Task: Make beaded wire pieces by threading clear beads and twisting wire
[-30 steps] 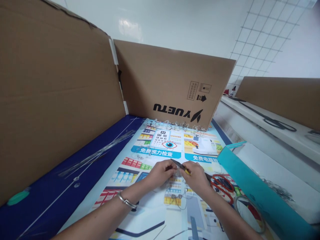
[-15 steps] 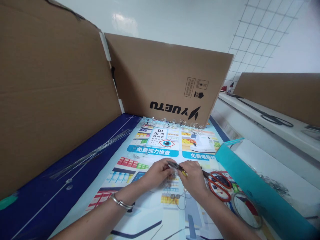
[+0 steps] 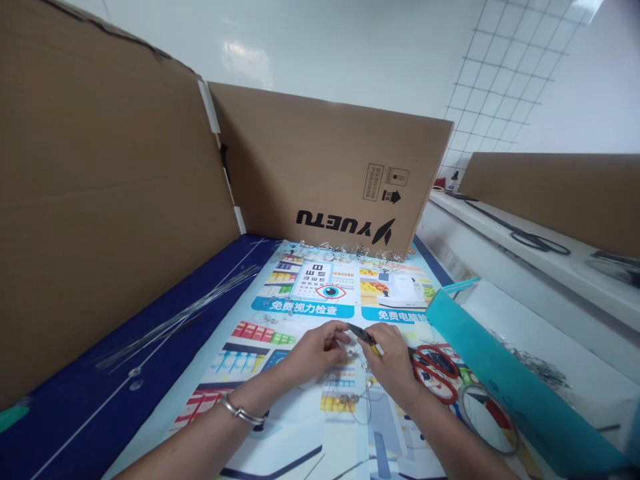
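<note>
My right hand (image 3: 387,353) is wrapped round a pair of pliers (image 3: 361,335), dark-jawed with yellow on the handle. The jaws point left toward the fingertips of my left hand (image 3: 323,350). Those fingers are curled in a pinch, and whatever lies between them is too small to make out. Below and between the hands, a thin wire loop (image 3: 369,413) with small round beads (image 3: 345,400) lies over the printed sheet (image 3: 295,413). Red-handled scissors (image 3: 435,363) rest just right of my right hand.
At the right stands a teal-sided box (image 3: 500,380) holding a heap of wire pieces (image 3: 535,367). A ring-shaped coil (image 3: 490,417) lies beside it. Cardboard panels (image 3: 320,160) wall the back and left. Small wire pieces (image 3: 345,253) line the back; long wires (image 3: 185,317) lie left.
The plier tips have drawn slightly away from my left fingertips, and the left fingers have loosened a little. The whole view has shifted slightly.
</note>
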The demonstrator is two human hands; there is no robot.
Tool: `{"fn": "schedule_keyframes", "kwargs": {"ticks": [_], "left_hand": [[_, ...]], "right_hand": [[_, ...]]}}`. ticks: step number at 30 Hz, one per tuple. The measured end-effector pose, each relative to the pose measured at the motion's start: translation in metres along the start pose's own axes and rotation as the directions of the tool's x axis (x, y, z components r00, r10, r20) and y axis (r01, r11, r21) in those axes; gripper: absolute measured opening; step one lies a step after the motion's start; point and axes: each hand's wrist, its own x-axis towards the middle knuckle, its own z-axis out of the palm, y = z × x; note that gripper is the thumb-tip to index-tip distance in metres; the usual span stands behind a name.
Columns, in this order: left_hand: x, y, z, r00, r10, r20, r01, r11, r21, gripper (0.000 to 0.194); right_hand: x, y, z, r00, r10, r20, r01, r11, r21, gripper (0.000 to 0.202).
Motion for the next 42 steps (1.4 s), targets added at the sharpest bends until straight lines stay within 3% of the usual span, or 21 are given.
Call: {"fn": "schedule_keyframes", "kwargs": {"ticks": [8, 20, 42], "left_hand": [[-0.002, 0.006, 0.001, 0.998, 0.06, 0.001, -0.059, 0.98, 0.192, 0.025], [-0.003, -0.001, -0.001, 0.998, 0.046, 0.04, -0.048, 0.997, 0.056, 0.029], [-0.005, 0.01, -0.002, 0.999, 0.004, 0.038, -0.01, 0.989, 0.15, 0.024]], "right_hand": [[-0.003, -0.003, -0.005, 0.996, -0.049, 0.078, 0.051, 0.998, -0.032, 0.007], [-0.008, 0.006, -0.01, 0.993, -0.089, 0.077, 0.092, 0.995, -0.037, 0.008], [-0.007, 0.006, -0.004, 0.975, -0.15, 0.165, 0.166, 0.982, -0.09, 0.013]]}}
